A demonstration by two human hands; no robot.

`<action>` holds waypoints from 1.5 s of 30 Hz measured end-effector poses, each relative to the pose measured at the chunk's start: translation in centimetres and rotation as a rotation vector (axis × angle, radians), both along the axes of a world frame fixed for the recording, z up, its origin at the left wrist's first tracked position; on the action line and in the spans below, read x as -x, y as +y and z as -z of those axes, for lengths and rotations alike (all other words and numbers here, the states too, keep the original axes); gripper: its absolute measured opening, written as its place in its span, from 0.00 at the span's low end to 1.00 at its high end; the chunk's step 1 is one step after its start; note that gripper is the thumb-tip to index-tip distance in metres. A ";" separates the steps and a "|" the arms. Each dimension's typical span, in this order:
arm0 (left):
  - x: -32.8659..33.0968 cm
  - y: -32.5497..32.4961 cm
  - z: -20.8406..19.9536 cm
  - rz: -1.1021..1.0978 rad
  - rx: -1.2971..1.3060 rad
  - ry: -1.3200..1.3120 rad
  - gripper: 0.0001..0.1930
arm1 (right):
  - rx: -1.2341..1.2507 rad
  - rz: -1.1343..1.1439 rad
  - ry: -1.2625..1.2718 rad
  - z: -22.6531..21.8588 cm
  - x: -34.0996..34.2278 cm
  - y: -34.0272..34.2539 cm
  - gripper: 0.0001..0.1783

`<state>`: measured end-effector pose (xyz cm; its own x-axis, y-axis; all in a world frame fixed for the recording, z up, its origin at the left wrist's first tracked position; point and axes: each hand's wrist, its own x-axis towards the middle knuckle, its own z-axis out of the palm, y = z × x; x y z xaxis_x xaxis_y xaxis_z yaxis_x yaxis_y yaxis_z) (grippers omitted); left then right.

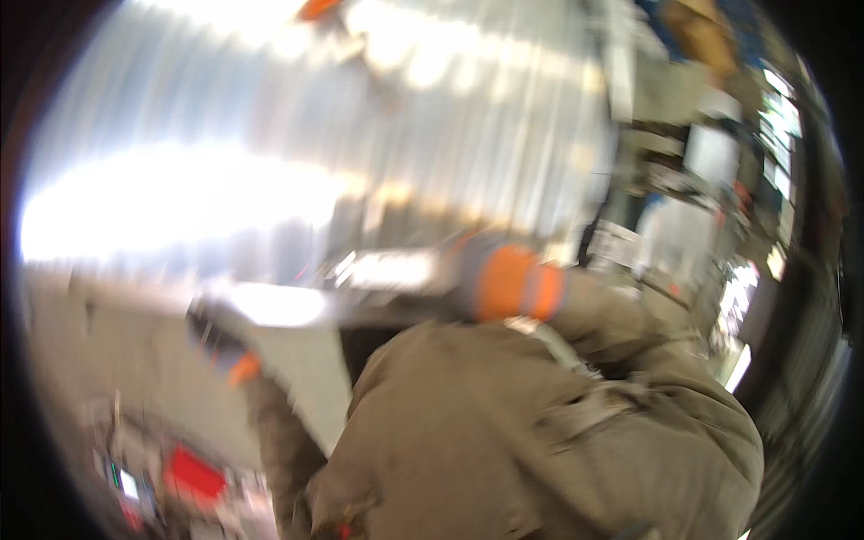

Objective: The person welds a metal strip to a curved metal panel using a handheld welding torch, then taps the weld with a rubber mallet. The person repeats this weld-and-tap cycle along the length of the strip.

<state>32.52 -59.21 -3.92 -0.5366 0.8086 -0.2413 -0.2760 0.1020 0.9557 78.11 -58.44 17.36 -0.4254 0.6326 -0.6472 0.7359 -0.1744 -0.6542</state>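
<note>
Motion smears the whole head view. A broad, shiny, ribbed-looking metal sheet (468, 117) lies in front of me, with strong glare on it. At its near edge, my right hand (490, 274), in a grey and orange glove, closes around one end of a blurred hand tool (387, 270) with a bright, pale side. The tool's exact kind does not show. Farther left, my left hand (220, 337), in a similar glove, is at the near edge of the work surface; its fingers are too smeared to read.
A blurred orange-tipped object (319, 9) is at the far edge of the view. To the right are pale containers (679, 238) among clutter. A red box-like thing (193, 475) sits low on the left, beside a small lit screen (129, 484).
</note>
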 end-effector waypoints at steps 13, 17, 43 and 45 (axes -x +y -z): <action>-9.2 12.1 -0.7 1.103 0.456 0.456 0.12 | -0.135 0.071 -0.252 -2.3 -2.1 -9.2 0.34; -13.3 14.5 -3.4 1.325 0.636 0.644 0.16 | -0.068 0.092 -0.310 -3.7 -4.7 -12.8 0.33; -20.2 17.6 -4.5 1.747 0.995 1.025 0.28 | -0.061 0.111 0.036 3.5 -5.4 -5.2 0.27; -19.5 16.8 -4.8 1.600 0.927 0.849 0.27 | -0.011 0.182 0.185 4.1 -4.9 -3.9 0.26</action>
<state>52.04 -42.46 0.91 0.2097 0.3829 -0.8996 0.9367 0.1853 0.2972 82.98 -62.32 13.22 -0.4146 0.7163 -0.5613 0.5606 -0.2848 -0.7776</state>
